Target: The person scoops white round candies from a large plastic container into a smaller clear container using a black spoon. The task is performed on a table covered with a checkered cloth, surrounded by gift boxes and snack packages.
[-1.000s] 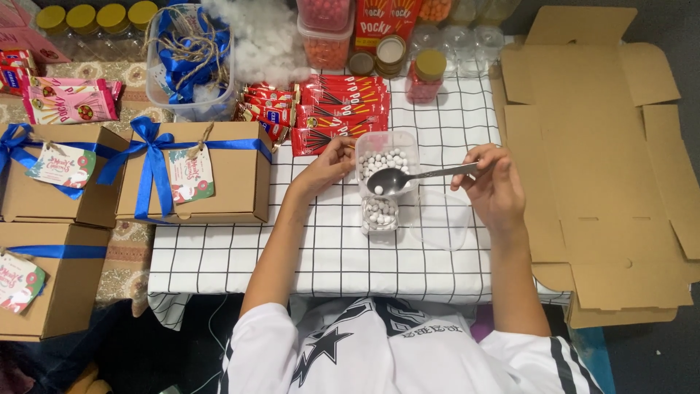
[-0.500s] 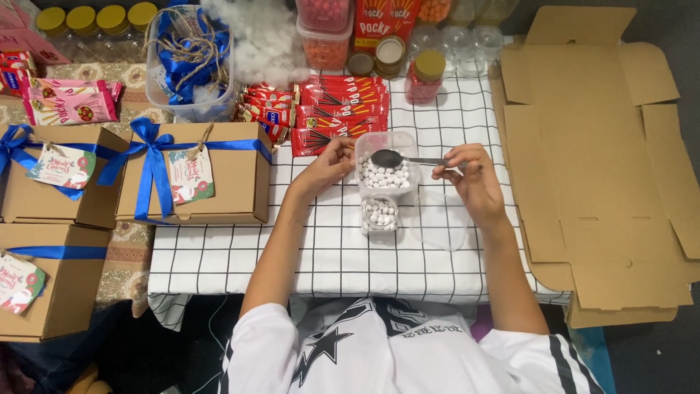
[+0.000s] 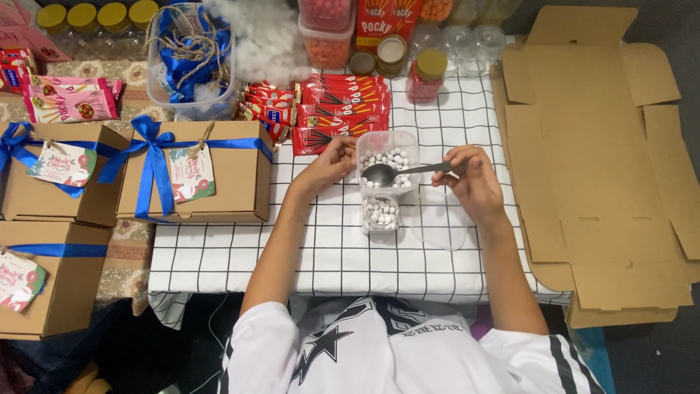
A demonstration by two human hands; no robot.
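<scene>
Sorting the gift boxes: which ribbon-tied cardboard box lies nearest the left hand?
The box with the blue bow beside the left hand; the other two lie farther left.
</scene>
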